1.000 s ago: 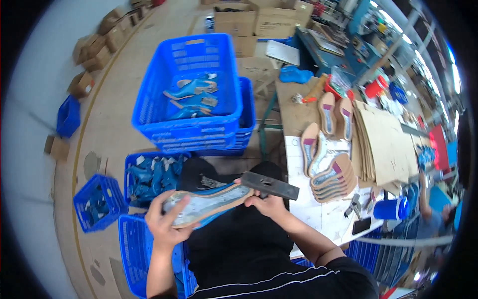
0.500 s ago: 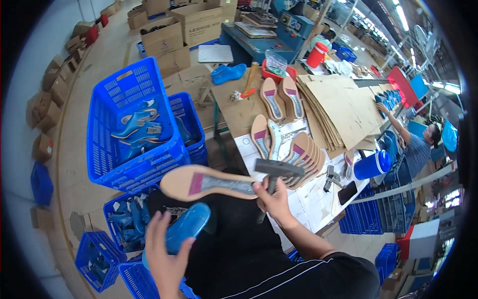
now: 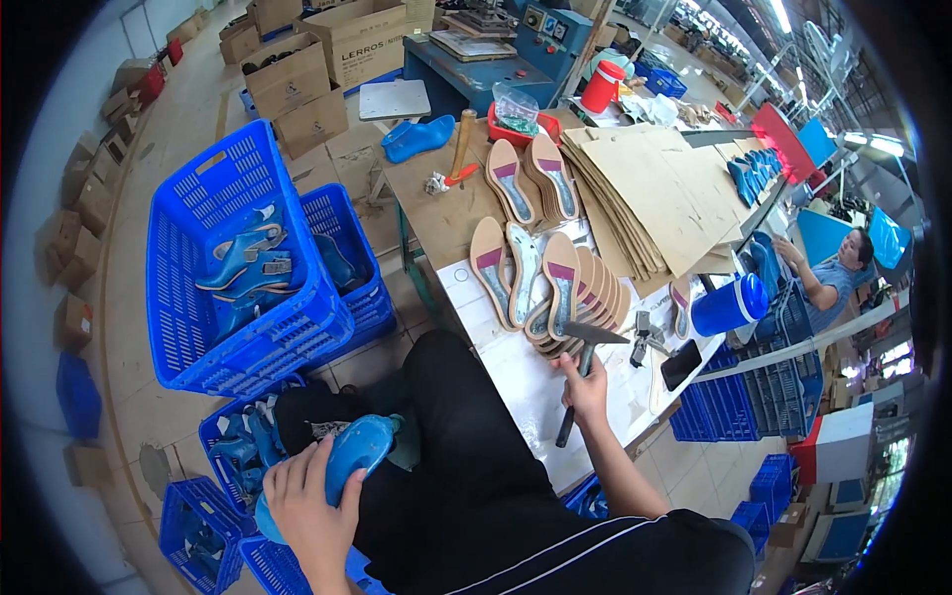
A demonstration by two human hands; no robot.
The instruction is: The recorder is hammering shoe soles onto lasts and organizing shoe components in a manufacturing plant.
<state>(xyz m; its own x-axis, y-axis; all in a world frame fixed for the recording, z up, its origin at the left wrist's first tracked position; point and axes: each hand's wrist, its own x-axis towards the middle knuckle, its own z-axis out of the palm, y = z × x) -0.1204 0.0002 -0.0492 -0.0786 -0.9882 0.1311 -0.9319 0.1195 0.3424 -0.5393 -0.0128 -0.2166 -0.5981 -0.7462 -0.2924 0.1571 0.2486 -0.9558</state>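
Note:
My left hand [image 3: 312, 506] is closed around a blue shoe last [image 3: 359, 458], which rests sole side up by my lap. Over the table's near edge, my right hand [image 3: 587, 392] grips a hammer [image 3: 568, 424], its dark head pointing away from me. Just beyond the hammer lies a fanned stack of tan insoles [image 3: 595, 288] with burgundy patches and grey strips. My right fingertips are beside the stack's near end; whether they touch it I cannot tell. More insoles [image 3: 488, 260] lie to the left, with two further piles [image 3: 551, 177] behind.
Blue crates [image 3: 248, 347] with blue lasts stand at my left. On the table are cardboard sheets [image 3: 654, 198], a blue jug [image 3: 729, 305], a phone [image 3: 681, 365], a metal tool [image 3: 647, 339] and a red tray [image 3: 521, 129]. A co-worker [image 3: 838, 278] sits at the right.
The insole that was in my right hand with the hammer is out of it; one now tops the fanned stack. My right hand moved right with the hammer. My left hand closed onto the last.

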